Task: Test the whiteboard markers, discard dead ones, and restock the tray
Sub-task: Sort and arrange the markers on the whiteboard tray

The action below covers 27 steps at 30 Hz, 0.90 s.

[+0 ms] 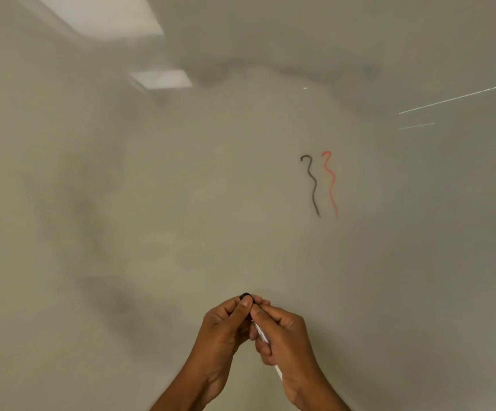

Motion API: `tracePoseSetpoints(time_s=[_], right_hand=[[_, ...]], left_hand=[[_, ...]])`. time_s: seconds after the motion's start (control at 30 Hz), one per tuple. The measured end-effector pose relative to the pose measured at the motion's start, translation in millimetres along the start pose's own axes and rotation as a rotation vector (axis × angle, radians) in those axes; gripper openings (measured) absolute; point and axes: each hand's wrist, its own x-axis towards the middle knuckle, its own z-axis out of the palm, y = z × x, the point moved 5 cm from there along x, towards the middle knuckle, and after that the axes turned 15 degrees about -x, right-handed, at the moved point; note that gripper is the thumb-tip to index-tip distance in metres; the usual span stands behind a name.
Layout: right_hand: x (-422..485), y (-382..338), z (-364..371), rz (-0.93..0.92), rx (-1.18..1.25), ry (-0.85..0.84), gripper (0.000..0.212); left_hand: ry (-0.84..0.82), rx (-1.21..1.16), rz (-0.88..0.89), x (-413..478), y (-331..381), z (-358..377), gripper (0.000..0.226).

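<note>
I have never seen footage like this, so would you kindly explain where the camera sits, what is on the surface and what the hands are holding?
There is no machine here: these are a person's two bare hands. The single picture comes from a wide-angle camera worn on the person's head, facing a whiteboard. On the board are two wavy test lines, a black squiggle with a red squiggle just to its right. Low in the picture the hands meet around a marker. The right hand grips its white barrel, and the left hand pinches the black cap at its end. One picture cannot show whether the cap is coming off or going on. No marker tray is in view.
</note>
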Motion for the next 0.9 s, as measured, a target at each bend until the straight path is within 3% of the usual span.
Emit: tracePoseSetpoints(time_s=[0.4,0.6,0.73,0.9], right_hand=[[5,-32,-36,-0.179,-0.300,0.204,0.038],[6,-48,-38,-0.249,-0.419,0.312,0.020],[2,-57,-35,-0.292,-0.448,0.339,0.027],[-6,-51,-38,-0.299,-0.386,0.362,0.019]], left_hand=[[0.057,-0.015,-0.017,21,0,42,0.030],[0.032,-0.039,0.000,26,9,54,0.031],[0.023,-0.084,0.019,27,13,59,0.030],[0.106,-0.189,0.162,42,41,50,0.031]])
